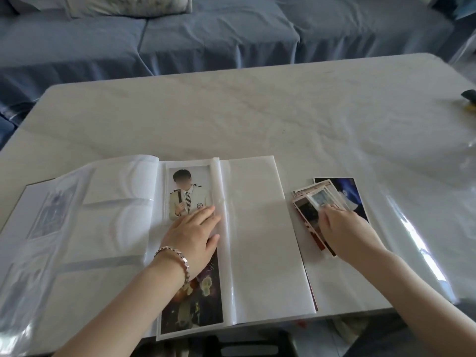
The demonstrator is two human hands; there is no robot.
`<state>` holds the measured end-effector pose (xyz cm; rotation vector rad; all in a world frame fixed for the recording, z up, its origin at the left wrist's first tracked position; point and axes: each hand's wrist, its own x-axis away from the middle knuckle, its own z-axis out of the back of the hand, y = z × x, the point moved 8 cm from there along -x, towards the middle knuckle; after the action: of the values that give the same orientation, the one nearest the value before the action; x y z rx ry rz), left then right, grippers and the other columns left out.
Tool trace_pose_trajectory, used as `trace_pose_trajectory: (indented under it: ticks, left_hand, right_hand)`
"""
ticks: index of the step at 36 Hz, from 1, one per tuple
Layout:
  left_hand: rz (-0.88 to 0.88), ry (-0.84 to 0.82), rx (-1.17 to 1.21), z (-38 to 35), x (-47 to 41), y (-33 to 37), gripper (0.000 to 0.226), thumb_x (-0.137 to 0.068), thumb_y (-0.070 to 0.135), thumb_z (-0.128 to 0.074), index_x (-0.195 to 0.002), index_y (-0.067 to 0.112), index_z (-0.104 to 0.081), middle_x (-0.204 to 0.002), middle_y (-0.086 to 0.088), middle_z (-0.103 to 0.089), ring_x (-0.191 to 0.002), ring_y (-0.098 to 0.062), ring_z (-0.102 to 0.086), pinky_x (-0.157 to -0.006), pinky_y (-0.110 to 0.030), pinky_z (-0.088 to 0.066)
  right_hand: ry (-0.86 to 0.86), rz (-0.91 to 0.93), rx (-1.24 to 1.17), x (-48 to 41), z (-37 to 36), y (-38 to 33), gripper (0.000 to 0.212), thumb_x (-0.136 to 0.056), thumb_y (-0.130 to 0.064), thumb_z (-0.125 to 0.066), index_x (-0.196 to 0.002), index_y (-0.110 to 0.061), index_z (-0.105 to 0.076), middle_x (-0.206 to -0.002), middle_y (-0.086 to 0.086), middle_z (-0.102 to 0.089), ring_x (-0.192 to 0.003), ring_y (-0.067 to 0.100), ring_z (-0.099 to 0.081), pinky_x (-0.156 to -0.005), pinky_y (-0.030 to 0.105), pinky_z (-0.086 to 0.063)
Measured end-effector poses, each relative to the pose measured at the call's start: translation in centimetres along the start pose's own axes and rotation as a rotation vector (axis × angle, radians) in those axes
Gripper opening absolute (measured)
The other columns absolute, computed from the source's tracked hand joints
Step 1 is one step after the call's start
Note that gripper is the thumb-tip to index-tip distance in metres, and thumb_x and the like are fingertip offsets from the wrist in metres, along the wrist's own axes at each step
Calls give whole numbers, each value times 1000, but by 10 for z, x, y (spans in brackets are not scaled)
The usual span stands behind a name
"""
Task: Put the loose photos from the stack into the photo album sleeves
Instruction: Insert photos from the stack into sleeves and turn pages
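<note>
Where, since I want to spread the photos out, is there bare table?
Bare: the far half of the table, between the album and the sofa. Crowded: the near edge, where album, photo stack, left hand and right hand sit.

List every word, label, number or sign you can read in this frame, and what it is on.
No text in this frame is legible.
Badge on the jacket in the sleeved portrait photo: too small to read.
Top photo of the loose stack: blurred.
Dark photo in the lower sleeve: pale marks, illegible.
</note>
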<state>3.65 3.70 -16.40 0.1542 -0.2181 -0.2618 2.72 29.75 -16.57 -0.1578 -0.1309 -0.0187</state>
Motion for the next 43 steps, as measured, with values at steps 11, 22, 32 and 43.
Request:
trace_pose_trajectory:
  ticks: [11, 22, 32, 43]
  left_hand:
    - [116, 89, 742, 18, 7, 8, 43, -88, 52, -47, -116, 22, -60, -120, 13, -59, -111, 2, -52, -88, -2, -36]
    - [438, 284, 1258, 45, 26, -39, 16, -87, 16, -61, -72, 17, -66, -63, 1, -69, -67, -18, -69, -54, -25, -56]
    - [174, 110, 747, 72, 40, -94, 24, -80, 21, -72, -64, 11, -58, -57, 5, -52, -51, -3, -43, -51, -16, -32]
    - [560, 364, 1250, 70, 69, -180, 48, -51, 42, -85, -91, 25, -66, -81, 2, -73, -74, -8, -69, -67, -23, -56]
  right_hand:
    - [248, 74, -327, 21, 49, -45, 40, -85, 8, -51, -122, -6, -59, -103, 16, -68, -86, 36, -64, -66, 34, -47]
    - [-74, 640, -448, 43, 30, -196, 49, -97, -37, -35, -145, -24, -32, -152, -11, -27, -138, 2, -22, -108, 9, -17]
    - [-159, 518, -536, -7, 40, -228, 44, -86, -30, -64, -129, -27, -51, -120, -11, -55, -104, 2, -52, -89, 17, -44]
    - [-332, 247, -1159, -36, 26, -269, 18, -89, -7, -60, -75, -14, -67, -58, 2, -69, -49, 11, -62, -50, 22, -54]
